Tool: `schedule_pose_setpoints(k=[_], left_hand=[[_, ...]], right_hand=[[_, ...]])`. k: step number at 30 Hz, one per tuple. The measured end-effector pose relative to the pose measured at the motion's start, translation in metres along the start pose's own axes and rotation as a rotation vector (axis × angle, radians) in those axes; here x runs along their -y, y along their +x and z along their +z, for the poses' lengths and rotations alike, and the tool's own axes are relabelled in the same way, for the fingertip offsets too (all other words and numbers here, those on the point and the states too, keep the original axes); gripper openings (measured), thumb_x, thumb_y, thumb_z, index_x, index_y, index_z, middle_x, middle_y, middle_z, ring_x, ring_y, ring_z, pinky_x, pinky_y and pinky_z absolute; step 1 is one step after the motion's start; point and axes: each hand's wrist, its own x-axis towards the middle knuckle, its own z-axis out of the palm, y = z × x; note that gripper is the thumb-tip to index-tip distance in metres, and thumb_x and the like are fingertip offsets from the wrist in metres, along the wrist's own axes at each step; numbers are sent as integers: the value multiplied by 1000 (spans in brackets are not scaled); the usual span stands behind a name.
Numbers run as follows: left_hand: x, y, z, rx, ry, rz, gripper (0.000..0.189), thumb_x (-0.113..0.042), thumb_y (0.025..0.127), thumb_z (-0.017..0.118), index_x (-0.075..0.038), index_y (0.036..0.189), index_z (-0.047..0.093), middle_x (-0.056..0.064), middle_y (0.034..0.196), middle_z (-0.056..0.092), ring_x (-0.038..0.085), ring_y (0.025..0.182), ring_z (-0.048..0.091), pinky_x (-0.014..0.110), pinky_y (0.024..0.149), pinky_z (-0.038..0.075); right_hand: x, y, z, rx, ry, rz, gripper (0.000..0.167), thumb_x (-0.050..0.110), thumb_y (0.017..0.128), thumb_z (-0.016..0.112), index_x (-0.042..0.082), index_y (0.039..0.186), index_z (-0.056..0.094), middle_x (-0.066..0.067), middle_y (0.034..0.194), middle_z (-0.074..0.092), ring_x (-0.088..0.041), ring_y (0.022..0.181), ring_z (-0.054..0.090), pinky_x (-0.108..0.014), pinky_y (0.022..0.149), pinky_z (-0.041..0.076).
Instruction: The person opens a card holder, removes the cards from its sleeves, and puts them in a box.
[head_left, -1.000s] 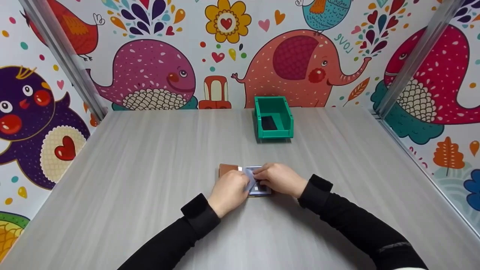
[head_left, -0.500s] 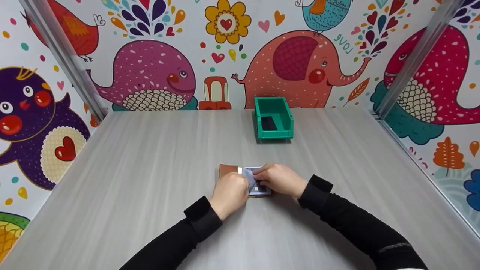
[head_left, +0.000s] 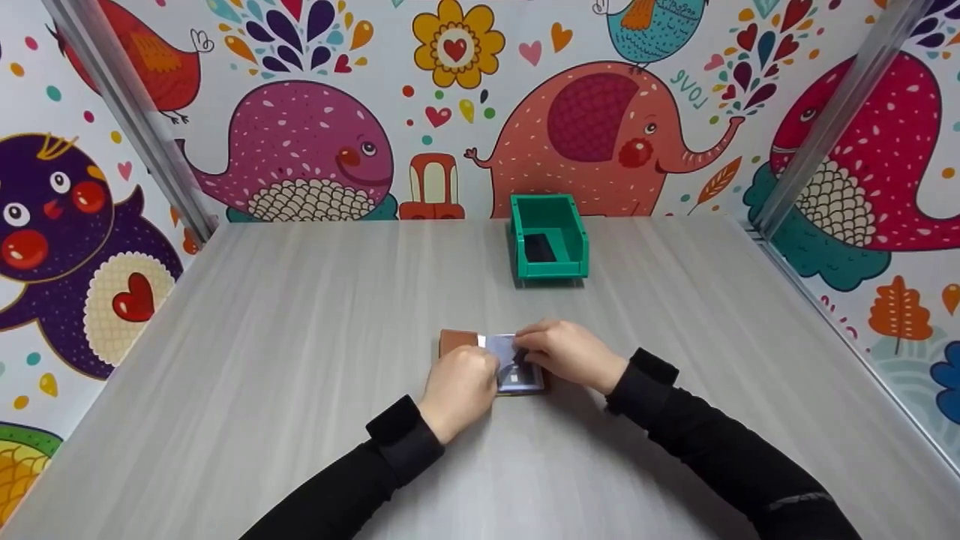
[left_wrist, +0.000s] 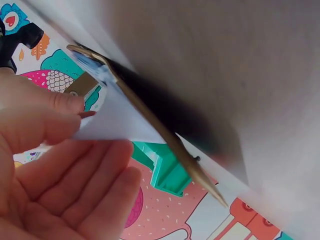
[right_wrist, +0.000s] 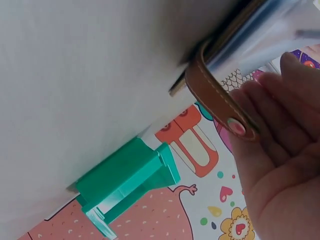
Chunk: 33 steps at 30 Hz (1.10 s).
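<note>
A brown leather card holder (head_left: 458, 340) lies spread on the table, with clear plastic sleeves (head_left: 520, 381) on its right half. My left hand (head_left: 461, 384) pinches the edge of a pale sleeve (left_wrist: 117, 117) between thumb and fingers, as the left wrist view shows. From the right, my right hand (head_left: 574, 354) has its bent fingertips at the sleeve's upper part, over a dark patch; I cannot tell whether they pinch something there. In the right wrist view the holder's strap (right_wrist: 215, 95), with its round snap, sticks out past the right hand's fingers.
A green bin (head_left: 551, 268) stands at the back of the table, right of the middle, with a flat dark piece (head_left: 538, 247) inside. Walls with cartoon animal prints border the table (head_left: 330, 300) at the back and sides.
My right hand has shifted slightly right. The raised, folded-looking film between the hands now looks flatter over the sleeve. My left hand has hardly moved.
</note>
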Motion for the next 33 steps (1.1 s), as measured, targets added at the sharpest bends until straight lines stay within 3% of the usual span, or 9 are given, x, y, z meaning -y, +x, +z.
schedule_pose_setpoints(k=[5, 12, 23, 33], left_hand=[[-1, 1, -2, 37, -48, -96, 12, 8, 74, 67, -4, 73, 64, 9, 73, 66, 23, 66, 63, 38, 58, 51], [0, 2, -8, 70, -135, -228, 12, 8, 76, 63, 1, 85, 66, 12, 81, 66, 24, 70, 64, 41, 60, 52], [12, 5, -14, 107, -237, -315, 8, 4, 73, 64, 0, 80, 64, 4, 70, 61, 16, 58, 48, 36, 54, 45], [28, 8, -16, 189, -264, -459, 23, 1, 79, 66, 9, 100, 70, 19, 96, 70, 23, 74, 59, 40, 72, 53]], right_hand=[[-1, -1, -4, -56, -21, 63, 30, -1, 84, 75, -3, 114, 70, -15, 103, 70, -28, 95, 67, -41, 80, 55], [-2, 0, -5, -58, -26, 125, 24, -1, 83, 75, -3, 107, 71, -14, 98, 70, -28, 91, 67, -41, 78, 55], [-5, -3, -4, -13, -15, 111, 22, 1, 84, 76, -2, 105, 72, -13, 97, 70, -25, 89, 67, -40, 79, 55], [-7, -4, 0, 69, 3, 108, 29, 2, 84, 76, -3, 113, 71, -16, 110, 71, -28, 103, 67, -41, 87, 54]])
